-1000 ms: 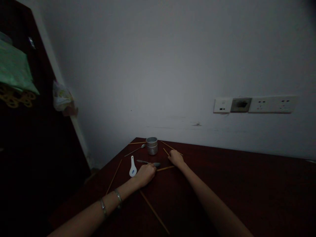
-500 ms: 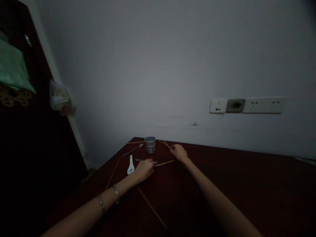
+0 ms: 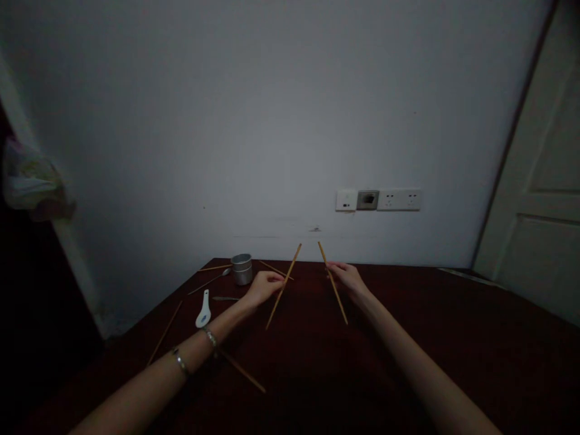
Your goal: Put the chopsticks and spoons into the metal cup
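Note:
My left hand [image 3: 266, 286] pinches one wooden chopstick [image 3: 277, 305] near its middle, its upper end leaning right. A second chopstick [image 3: 339, 298] is in the fingers of my right hand [image 3: 348, 277], its upper end leaning left. Both are raised above the dark red table [image 3: 312, 368]. Left of my left hand stands a metal cup [image 3: 241, 270]. A white ceramic spoon [image 3: 203, 312] and a metal spoon [image 3: 212, 280] lie farther left. Close to my left wrist is a slim metal utensil [image 3: 225, 298], partly hidden. Behind my left hand rests another chopstick [image 3: 270, 266].
More chopsticks lie about: one by the left table edge [image 3: 165, 332], one under my left forearm [image 3: 244, 371], one behind the metal spoon [image 3: 214, 267]. The pale wall with sockets [image 3: 399, 200] rises behind the table. A door [image 3: 539, 223] is at the right.
Both hands have lifted a chopstick off the table and hold them up, tilted toward each other. The view has swung right, bringing the right-hand door into sight.

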`<state>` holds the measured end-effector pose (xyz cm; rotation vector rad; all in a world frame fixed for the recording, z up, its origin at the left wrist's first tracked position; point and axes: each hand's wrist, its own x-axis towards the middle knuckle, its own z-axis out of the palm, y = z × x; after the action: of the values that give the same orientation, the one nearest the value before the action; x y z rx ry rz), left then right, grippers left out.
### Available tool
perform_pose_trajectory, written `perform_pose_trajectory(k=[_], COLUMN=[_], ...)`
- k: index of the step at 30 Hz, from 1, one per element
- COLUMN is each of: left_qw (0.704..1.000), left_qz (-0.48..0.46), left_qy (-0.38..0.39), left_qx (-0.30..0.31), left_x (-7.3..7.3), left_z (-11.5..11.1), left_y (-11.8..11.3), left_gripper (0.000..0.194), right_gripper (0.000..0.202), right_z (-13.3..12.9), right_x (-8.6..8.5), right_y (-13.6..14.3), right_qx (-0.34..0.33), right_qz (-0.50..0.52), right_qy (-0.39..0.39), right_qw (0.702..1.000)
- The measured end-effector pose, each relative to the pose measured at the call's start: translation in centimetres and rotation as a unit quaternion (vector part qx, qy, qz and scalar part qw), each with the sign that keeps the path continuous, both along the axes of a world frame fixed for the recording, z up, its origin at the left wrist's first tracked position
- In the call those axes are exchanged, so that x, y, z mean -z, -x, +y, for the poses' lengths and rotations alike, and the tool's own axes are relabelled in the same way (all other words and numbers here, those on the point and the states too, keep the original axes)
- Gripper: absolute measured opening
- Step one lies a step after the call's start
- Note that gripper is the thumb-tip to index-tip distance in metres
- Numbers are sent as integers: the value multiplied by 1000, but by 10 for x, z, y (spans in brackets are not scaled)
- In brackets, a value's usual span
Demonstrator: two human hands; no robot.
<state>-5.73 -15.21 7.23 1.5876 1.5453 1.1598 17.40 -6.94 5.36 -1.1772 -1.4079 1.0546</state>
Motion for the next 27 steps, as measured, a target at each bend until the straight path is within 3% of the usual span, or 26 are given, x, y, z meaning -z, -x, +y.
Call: perform_pose_trajectory(k=[4,9,17,22,27], left_qw=[980,948,933,937,940], left_qz=[-189,-295,-324,-317,-307], left_qy=[51,94,123,112,120], left_qx=[37,69,97,92,90], left_x=[13,30,61,69,74], left_z=[5,3,-4,-7,-10], left_y=[-42,-80,-112,-116,-118], left_gripper=[14,16,14,8,7], right_gripper=[18,21,14,16,16], right_z=[-30,-51,-51,-47,-51], right_x=[0,3,30,44,46], right_y=[-10,-18,-25,-23,-20], right_qx=[-41,-51,-50,-53,-50], right_qz=[176,188,164,156,149], right_qy=[95,113,117,124,134], right_qw=[979,974,978,979,978])
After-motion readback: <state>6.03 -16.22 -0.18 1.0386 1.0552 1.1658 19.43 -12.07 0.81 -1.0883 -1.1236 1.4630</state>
